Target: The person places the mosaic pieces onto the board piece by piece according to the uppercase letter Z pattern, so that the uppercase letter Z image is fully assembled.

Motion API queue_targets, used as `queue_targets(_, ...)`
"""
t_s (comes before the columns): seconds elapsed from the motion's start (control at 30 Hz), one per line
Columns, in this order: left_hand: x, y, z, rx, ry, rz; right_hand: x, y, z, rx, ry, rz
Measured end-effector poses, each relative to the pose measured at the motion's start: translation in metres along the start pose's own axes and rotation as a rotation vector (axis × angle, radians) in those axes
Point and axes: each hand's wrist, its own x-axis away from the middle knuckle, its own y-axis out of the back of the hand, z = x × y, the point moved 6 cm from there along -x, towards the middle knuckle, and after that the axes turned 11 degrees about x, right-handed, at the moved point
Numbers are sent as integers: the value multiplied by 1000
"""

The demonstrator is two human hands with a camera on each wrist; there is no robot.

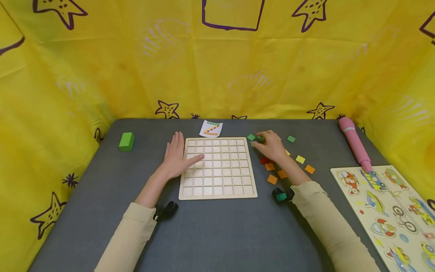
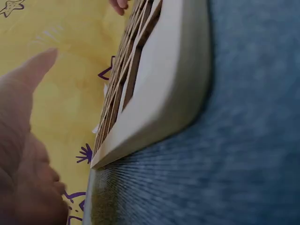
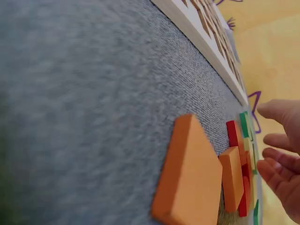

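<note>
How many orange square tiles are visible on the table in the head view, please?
4 flat orange square tiles: three between the pale wooden grid board and the person's bare right forearm, one to the forearm's right. Others may be hidden under the arm.

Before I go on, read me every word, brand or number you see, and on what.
No readable text in any view.
Card: coloured pattern; any print too small to read.
Puzzle board: pictures, no legible words.
Grid board and tiles: no lettering visible.

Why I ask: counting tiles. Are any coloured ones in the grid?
No, the grid shows only plain squares; coloured tiles lie beside it.
</note>
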Motion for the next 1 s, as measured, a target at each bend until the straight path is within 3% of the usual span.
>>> queue_targets(0.1,7,-11,8,53,41,128,-6,-5,0,-7,-36,37)
queue_targets(0.2,14,-18,13,39,36,212,-11,-7,1,5,-72,57)
queue_targets(0.6,29,-20,12,-61,-98,346,-24,-7,-5,-3,-202,111)
queue_targets(1.0,30,-19,10,-80,-73,423,-23,-5,-9,12,-264,121)
